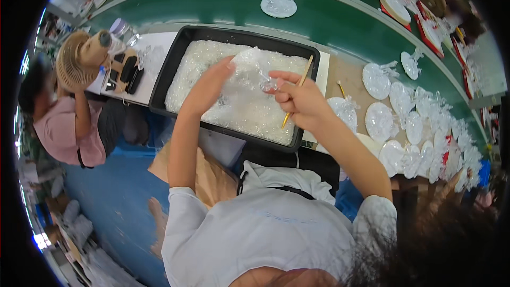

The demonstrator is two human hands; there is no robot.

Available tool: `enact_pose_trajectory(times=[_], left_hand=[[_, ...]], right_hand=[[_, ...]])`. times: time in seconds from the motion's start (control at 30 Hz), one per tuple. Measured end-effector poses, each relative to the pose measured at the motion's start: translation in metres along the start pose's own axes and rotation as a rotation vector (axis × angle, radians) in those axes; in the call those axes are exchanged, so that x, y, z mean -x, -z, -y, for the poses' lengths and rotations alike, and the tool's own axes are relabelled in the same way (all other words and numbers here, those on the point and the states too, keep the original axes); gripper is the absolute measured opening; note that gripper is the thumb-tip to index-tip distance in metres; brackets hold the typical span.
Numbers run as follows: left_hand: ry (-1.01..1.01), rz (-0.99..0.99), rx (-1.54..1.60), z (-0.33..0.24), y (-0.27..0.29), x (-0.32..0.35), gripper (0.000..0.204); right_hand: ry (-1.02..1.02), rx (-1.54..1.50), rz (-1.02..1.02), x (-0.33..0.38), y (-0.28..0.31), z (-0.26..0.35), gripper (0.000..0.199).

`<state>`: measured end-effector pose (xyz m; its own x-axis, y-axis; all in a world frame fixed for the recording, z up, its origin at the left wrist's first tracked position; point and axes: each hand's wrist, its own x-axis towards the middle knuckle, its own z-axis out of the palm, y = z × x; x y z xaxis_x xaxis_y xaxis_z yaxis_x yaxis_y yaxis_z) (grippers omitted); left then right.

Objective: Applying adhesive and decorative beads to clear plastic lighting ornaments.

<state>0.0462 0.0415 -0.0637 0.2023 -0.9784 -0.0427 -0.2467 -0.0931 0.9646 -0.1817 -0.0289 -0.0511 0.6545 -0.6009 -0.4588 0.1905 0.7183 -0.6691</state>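
Observation:
Over the black tray [169, 69] of white glittery granules [186, 93], my left hand [212, 82] is closed on the edge of a whitish, glitter-covered disc-shaped ornament [246, 64]. Its clear, shiny part [267, 82] extends to the fingertips of my right hand [303, 101], which pinch it. A slim yellow stick [303, 77], like a brush handle, also lies across the fingers of my right hand, slanting down over the granules. The left fingertips are partly blurred, and the ornament's exact shape is hard to make out.
Many clear figures on white round bases [378, 119] crowd the right side. A small yellow-handled brush [341, 89] lies beside the tray. One more ornament [279, 4] sits on the green belt [223, 8]. At left are a fan [74, 64] and a seated person [71, 133].

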Motion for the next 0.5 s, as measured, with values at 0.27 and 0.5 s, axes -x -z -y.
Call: enact_pose_trajectory(times=[0.27,0.5], left_hand=[[-0.005,-0.052,0.240,-0.019,0.030,-0.024,0.057],[0.027,0.174,-0.407,0.003,0.047,-0.018,0.051]], right_hand=[[-0.034,-0.450,0.025,0.006,-0.005,-0.042,0.027],[0.005,-0.317,0.073,0.003,-0.017,-0.038,0.022]])
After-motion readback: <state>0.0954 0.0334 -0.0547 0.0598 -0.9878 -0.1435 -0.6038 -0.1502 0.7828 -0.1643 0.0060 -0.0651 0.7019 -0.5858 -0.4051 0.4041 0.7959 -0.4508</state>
